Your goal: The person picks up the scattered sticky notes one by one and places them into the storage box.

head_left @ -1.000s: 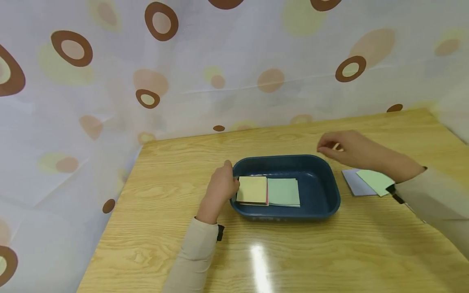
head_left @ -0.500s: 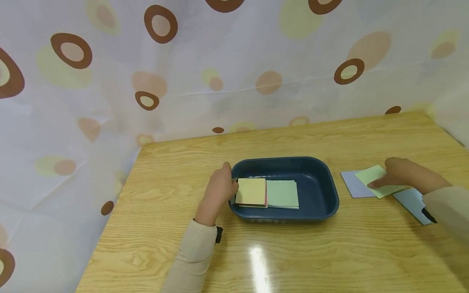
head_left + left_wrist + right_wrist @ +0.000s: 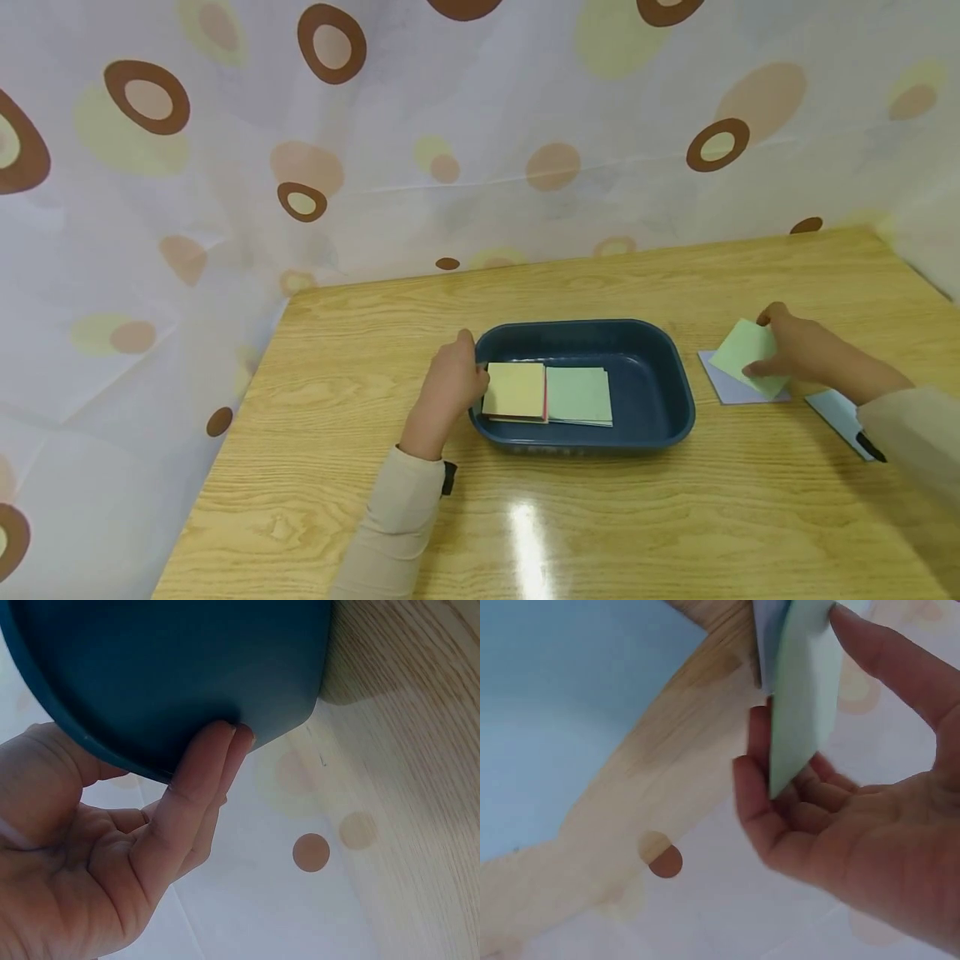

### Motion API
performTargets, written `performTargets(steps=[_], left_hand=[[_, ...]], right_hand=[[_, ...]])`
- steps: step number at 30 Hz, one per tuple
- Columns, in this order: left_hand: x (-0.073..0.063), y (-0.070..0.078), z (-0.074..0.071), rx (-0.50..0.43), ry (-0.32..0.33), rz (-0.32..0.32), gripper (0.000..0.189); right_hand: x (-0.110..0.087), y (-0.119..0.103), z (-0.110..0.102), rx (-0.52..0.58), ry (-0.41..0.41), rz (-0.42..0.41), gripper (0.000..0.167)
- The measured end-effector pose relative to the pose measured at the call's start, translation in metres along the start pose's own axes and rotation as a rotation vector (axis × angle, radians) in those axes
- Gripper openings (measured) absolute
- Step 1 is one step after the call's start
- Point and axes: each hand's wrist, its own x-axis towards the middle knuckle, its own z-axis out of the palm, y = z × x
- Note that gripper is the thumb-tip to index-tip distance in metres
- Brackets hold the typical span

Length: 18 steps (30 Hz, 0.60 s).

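Note:
My left hand [image 3: 447, 383] grips the left rim of a dark blue plastic tray [image 3: 652, 408]; in the left wrist view its fingers [image 3: 196, 761] press the outer wall, with the thumb over the rim. Inside the tray lie a yellow sticky note pad [image 3: 513, 389] and, beside it, a pale green one [image 3: 579, 395]. Right of the tray, my right hand [image 3: 806, 350] pinches a light green sticky note pad [image 3: 738, 346] between thumb and fingers, tilted above a lavender pad [image 3: 731, 390]. The right wrist view shows the green pad [image 3: 806, 697] edge-on between them.
A light blue sticky note pad [image 3: 840, 417] lies on the wooden table [image 3: 360, 375] near the right sleeve, which partly covers it. Bare blue floor shows in the tray's right part. A patterned white cloth [image 3: 487, 125] hangs behind the table.
My right hand has moved from beside the tray's far right corner to the pads at right, and now lifts and tilts the light green pad. My left hand stays on the tray.

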Motion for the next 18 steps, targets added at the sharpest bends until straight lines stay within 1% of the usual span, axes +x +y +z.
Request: performTargets(steps=[5, 7, 9, 11, 15, 18], left_hand=[[0.000, -0.001, 0.001, 0.006, 0.001, 0.012, 0.030], [0.000, -0.001, 0.001, 0.010, 0.003, 0.013, 0.029], [0.000, -0.001, 0.002, 0.014, 0.006, 0.012, 0.028], [0.001, -0.001, 0.002, 0.017, 0.008, 0.011, 0.027], [0.001, -0.001, 0.001, 0.019, 0.013, 0.011, 0.025], [0.001, -0.001, 0.001, 0.022, 0.016, 0.014, 0.024]], right_hand=[[0.003, -0.001, 0.005, -0.120, 0.084, -0.150, 0.062], [0.004, -0.001, 0.007, -0.165, 0.106, -0.181, 0.054], [0.005, -0.001, 0.008, -0.195, 0.113, -0.195, 0.051], [0.005, -0.002, 0.010, -0.198, 0.113, -0.188, 0.058], [0.006, -0.004, 0.012, -0.185, 0.093, -0.166, 0.081], [0.006, -0.004, 0.012, -0.191, 0.078, -0.172, 0.085]])
